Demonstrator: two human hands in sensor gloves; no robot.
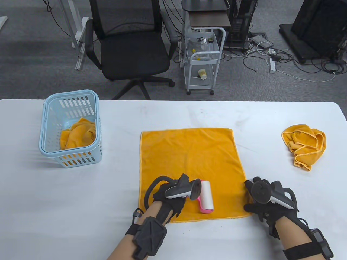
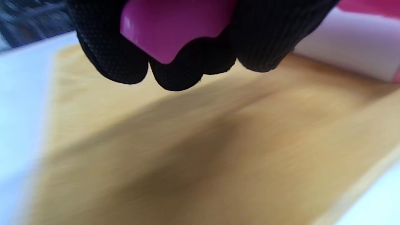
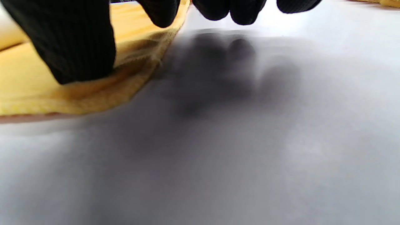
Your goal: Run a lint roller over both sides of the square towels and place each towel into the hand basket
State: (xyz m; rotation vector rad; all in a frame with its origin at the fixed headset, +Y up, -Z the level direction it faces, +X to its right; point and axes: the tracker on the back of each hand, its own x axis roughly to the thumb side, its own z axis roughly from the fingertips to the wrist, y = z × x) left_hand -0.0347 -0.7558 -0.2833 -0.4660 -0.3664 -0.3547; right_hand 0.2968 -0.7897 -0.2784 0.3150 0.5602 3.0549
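Right, quick notes, table view unless said:

Flat towel: orange square towel (image 1: 189, 168) spread flat on white desk (image 1: 173, 113), centre of frame, lower edge near bottom.

Lint roller: pink handle, white roll (image 1: 206, 197), lying on lower middle of the flat towel, roll end pointing toward top of frame.

Left hand: left hand (image 1: 169, 199) at lower centre-left, over the towel's lower left part, fingers curled round the roller's pink handle. Left wrist view confirms: black gloved fingers (image 2: 109, 56) wrapped on the pink handle (image 2: 168, 28) at top of frame, blurred orange towel (image 2: 200, 150) below, white roll at upper right.

Right hand: right hand (image 1: 260, 200) at lower right, at the towel's lower right edge. Right wrist view: thumb (image 3: 78, 47) at upper left pressing down on the towel's hem (image 3: 131, 78); other fingertips at top edge, over bare desk (image 3: 250, 140), not curled round anything. So relaxed, holding nothing, just pinning the edge w/ thumb.

Basket: light blue slotted hand basket (image 1: 71, 127) at left of frame on desk, well apart from the flat towel. One crumpled orange towel (image 1: 78, 134) inside.

Spare towel: another orange towel, crumpled (image 1: 305, 145), at right of frame on desk, apart from hands.

Bkgd: black office chair (image 1: 127, 43) upper left-centre on floor; white wire trolley (image 1: 203, 59) upper centre; cables and power strip upper right.
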